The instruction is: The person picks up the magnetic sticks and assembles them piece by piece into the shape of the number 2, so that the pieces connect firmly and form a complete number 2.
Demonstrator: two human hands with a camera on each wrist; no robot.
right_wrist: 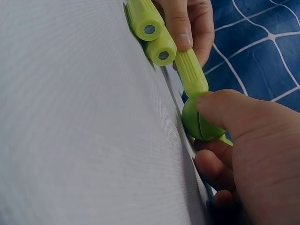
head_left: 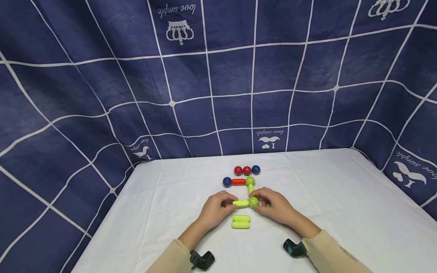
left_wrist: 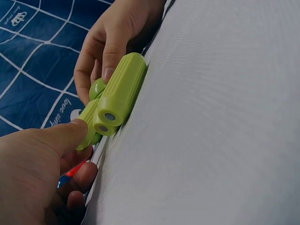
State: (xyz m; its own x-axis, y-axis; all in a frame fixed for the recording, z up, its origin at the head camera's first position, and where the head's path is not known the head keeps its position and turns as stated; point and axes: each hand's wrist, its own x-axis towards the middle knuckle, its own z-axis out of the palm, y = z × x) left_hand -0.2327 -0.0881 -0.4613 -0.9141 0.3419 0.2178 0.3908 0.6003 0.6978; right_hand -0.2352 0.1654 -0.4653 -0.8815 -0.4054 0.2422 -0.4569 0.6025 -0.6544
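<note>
In the head view my left hand (head_left: 216, 207) pinches a yellow-green magnetic rod (head_left: 241, 204) between thumb and fingers. Its right end meets a green ball (head_left: 253, 201), which my right hand (head_left: 275, 205) grips with thumb and fingers. From that ball another yellow-green rod (head_left: 251, 188) runs away to a second green ball (head_left: 250, 181). A red rod (head_left: 238, 182) joins this far ball to a blue ball (head_left: 227, 182) on the left. The right wrist view shows the thumb pressed on the near green ball (right_wrist: 199, 119), with the pinched rod (right_wrist: 191, 72) against it.
Two loose yellow-green rods (head_left: 241, 222) lie side by side in front of the hands. Behind the joined pieces sit two red balls (head_left: 242, 170) and a blue ball (head_left: 256, 169) in a row. A dark blue checked cloth (head_left: 232, 76) hangs behind the white table (head_left: 164, 182).
</note>
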